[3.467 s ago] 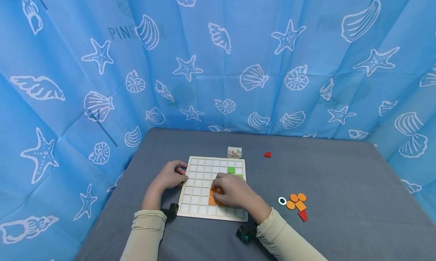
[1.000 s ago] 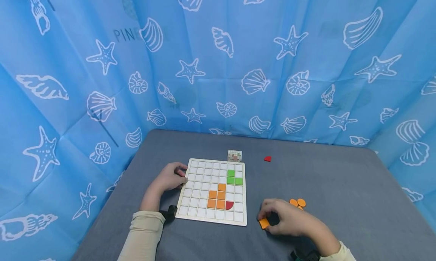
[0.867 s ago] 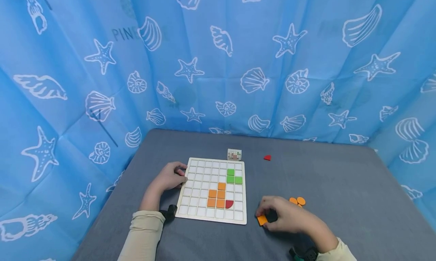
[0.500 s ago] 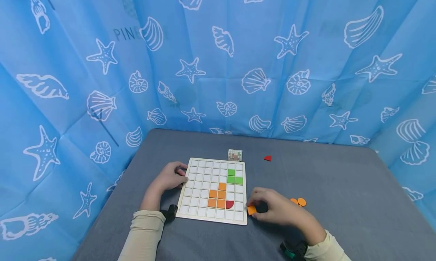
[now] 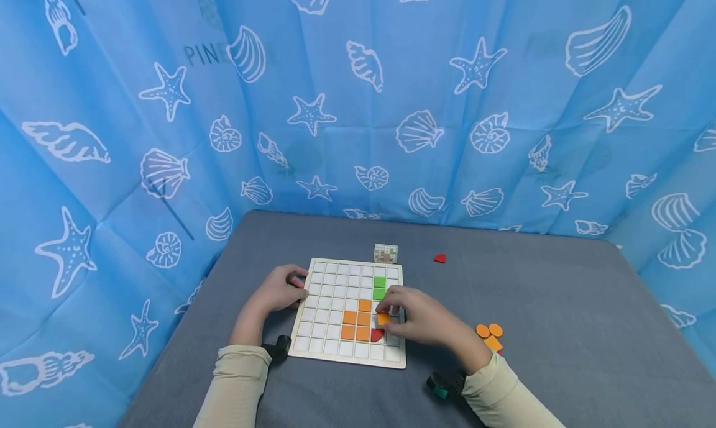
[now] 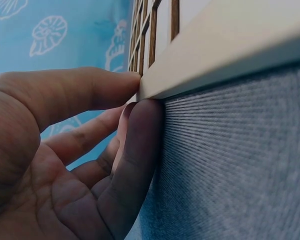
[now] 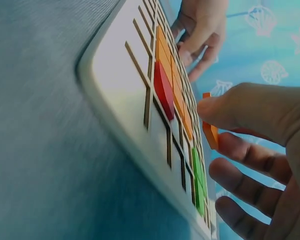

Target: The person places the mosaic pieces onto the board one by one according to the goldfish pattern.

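Note:
In the head view a pale square grid board (image 5: 321, 328) lies on the grey table. My left hand (image 5: 278, 290) pinches its left edge; the left wrist view shows the thumb (image 6: 107, 87) on the top rim and a finger at the edge below. My right hand (image 5: 419, 313) is over the board's right part, pinching an orange square tile (image 5: 383, 319) between thumb and finger. In the right wrist view this tile (image 7: 210, 127) hangs above the grid. Several orange tiles (image 5: 362, 319), a red quarter-round tile (image 5: 376, 335) and green tiles (image 5: 380, 282) sit in the cells, partly covered by my hand.
Behind the board stands a small card (image 5: 386, 253) with a printed grid pattern. A red quarter-round piece (image 5: 440, 258) lies to its right. Orange discs (image 5: 495, 330) and an orange square (image 5: 493, 343) lie right of my right arm. A blue shell-print curtain (image 5: 358, 136) hangs behind the table.
My right hand has carried the orange square tile leftward and away from me, from the table beside the board to over its grid. My left hand has stayed at the left edge.

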Motion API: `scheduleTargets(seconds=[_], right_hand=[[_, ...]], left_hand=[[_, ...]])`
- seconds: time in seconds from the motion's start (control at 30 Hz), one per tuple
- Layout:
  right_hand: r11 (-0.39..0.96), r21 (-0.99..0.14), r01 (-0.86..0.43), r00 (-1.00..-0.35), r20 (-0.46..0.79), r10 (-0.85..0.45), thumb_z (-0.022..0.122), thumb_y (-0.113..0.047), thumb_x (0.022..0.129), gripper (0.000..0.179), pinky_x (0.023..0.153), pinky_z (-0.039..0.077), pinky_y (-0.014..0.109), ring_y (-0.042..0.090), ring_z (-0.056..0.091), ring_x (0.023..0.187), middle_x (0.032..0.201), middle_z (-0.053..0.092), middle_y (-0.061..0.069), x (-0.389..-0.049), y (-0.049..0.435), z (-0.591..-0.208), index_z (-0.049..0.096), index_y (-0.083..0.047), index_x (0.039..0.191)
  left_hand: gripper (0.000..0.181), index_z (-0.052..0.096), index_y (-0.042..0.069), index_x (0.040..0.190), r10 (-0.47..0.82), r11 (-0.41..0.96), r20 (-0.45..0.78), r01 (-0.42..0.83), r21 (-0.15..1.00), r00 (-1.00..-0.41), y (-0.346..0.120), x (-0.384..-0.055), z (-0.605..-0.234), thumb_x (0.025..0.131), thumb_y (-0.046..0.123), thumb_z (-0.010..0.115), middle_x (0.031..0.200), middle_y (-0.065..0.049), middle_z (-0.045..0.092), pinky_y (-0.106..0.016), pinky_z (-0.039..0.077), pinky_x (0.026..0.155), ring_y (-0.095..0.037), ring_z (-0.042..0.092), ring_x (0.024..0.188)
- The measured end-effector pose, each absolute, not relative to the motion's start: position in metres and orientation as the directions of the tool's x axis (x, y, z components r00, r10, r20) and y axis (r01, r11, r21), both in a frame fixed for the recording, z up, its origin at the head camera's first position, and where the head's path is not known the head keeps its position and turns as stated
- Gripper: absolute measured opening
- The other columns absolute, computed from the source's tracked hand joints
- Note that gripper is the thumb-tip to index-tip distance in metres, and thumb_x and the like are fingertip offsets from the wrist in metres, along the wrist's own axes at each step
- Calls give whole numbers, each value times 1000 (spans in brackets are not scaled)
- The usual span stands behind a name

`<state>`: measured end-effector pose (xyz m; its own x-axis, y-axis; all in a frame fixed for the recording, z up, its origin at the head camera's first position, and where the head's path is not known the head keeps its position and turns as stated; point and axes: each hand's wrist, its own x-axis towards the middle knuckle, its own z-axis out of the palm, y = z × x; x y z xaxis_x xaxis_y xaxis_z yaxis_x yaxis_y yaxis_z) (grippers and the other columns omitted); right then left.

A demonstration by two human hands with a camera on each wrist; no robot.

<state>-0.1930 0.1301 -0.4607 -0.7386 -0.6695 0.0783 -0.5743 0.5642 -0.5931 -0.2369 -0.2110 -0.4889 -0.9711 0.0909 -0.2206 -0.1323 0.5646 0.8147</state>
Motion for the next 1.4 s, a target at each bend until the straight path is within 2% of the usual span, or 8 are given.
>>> scheduleTargets(seconds=[0.23, 0.43, 0.7, 1.03, 1.4], right_hand=[[579, -561, -592, -740, 94, -665, 82, -19, 93, 22, 76, 55, 28, 15, 65, 90, 106, 71, -2, -202, 108, -463, 79, -13, 114], [602, -535, -592, -735, 54, -675, 81, -17, 92, 19, 74, 51, 27, 14, 60, 86, 104, 70, -2, -209, 95, -467, 80, -14, 111], [625, -546, -558, -754, 19, -657, 84, -23, 92, 18, 71, 48, 27, 12, 57, 83, 103, 70, -3, -212, 86, -468, 80, -16, 108], [603, -599, -527, -763, 21, -645, 85, -21, 90, 12, 66, 47, 26, 15, 58, 79, 94, 69, 1, -215, 79, -471, 78, -15, 97], [618, -581, -529, -772, 28, -635, 83, -21, 92, 10, 64, 46, 26, 8, 53, 72, 91, 66, 0, -217, 73, -472, 78, -14, 98]], left_hand=[[45, 65, 1, 137, 90, 561, -224, -137, 817, -970, -211, -238, -488, 93, 2, 73, 98, -13, 63, -34, 59, 65, -22, 63, 78], [46, 65, 1, 137, 90, 561, -221, -134, 817, -971, -211, -238, -488, 92, 1, 74, 98, -13, 63, -34, 59, 65, -22, 63, 77], [46, 65, 1, 137, 93, 568, -212, -123, 814, -973, -212, -238, -489, 92, 2, 74, 97, -12, 64, -33, 59, 64, -21, 63, 76], [46, 65, 1, 137, 93, 570, -221, -130, 811, -971, -211, -236, -487, 92, 2, 74, 98, -13, 64, -33, 59, 65, -21, 63, 75], [46, 65, 1, 138, 93, 563, -224, -135, 816, -970, -210, -236, -485, 92, 2, 74, 99, -13, 64, -34, 59, 65, -22, 64, 76]])
